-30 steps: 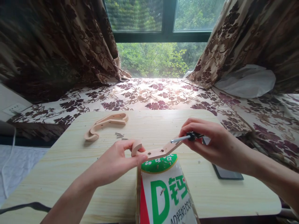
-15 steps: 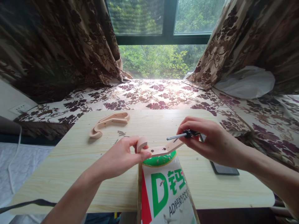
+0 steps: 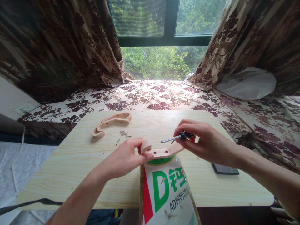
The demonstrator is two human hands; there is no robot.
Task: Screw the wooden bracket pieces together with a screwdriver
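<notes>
My left hand (image 3: 131, 154) pinches the curled left end of a pale wooden hook piece (image 3: 161, 152), which has dark screw holes along its flat part. In my right hand (image 3: 197, 137) is a screwdriver (image 3: 171, 139) with a black handle; its metal tip points left, just above the wooden piece and apart from the holes. A small dark screw seems to stick up beside the shaft, near my right fingers. Under the wooden piece lies a printed carton board (image 3: 164, 190) with green and red markings. The far right end of the piece is hidden behind my right hand.
More curved wooden hooks (image 3: 112, 122) lie at the table's back left, with several loose screws (image 3: 123, 132) nearby. A dark flat device (image 3: 225, 169) rests right on the pale table (image 3: 112, 193). Behind are a floral window seat (image 3: 150, 97) and a white plastic bag (image 3: 247, 83).
The screwdriver and my right hand have shifted slightly left, its tip a little lower. My left hand and the wooden piece have moved slightly right in view; the holds are the same.
</notes>
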